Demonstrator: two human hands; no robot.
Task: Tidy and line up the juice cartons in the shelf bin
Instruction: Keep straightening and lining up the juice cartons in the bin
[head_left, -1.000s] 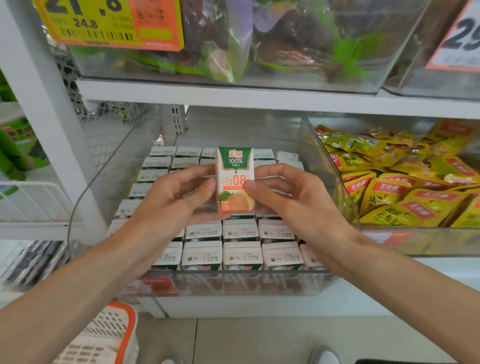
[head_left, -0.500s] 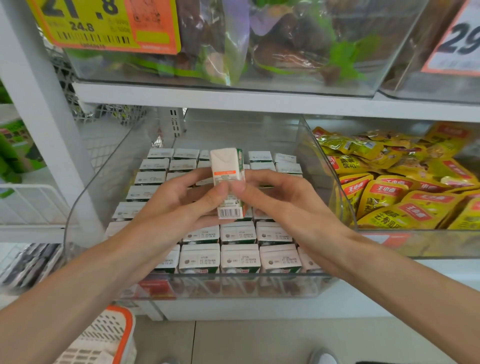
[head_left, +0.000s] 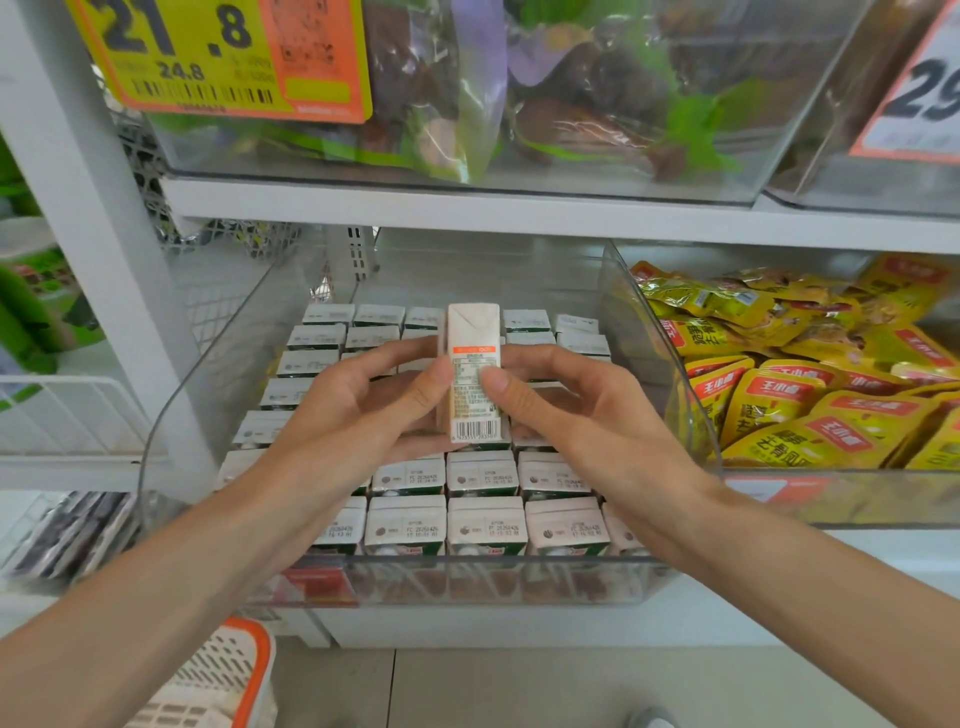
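Observation:
A small juice carton (head_left: 474, 332) stands upright above the clear shelf bin (head_left: 467, 582), its narrow side with the barcode facing me. My left hand (head_left: 358, 410) grips it from the left, thumb on the printed side. From the right, my right hand (head_left: 576, 410) pinches it with thumb and fingers. Below and behind, several rows of juice cartons (head_left: 485, 525) fill the bin with their white tops up. My hands hide the middle rows.
A neighbouring clear bin (head_left: 670, 364) on the right holds yellow snack packets (head_left: 810, 410). A white shelf board (head_left: 519, 213) runs close above, carrying bins with price tags. A white upright post (head_left: 98, 270) stands left. A white and orange basket (head_left: 223, 680) sits on the floor.
The carton has been turned in my hands: its orange-fruit front faced me a second ago, now the narrow barcode side does. Both hands stayed in place above the bin.

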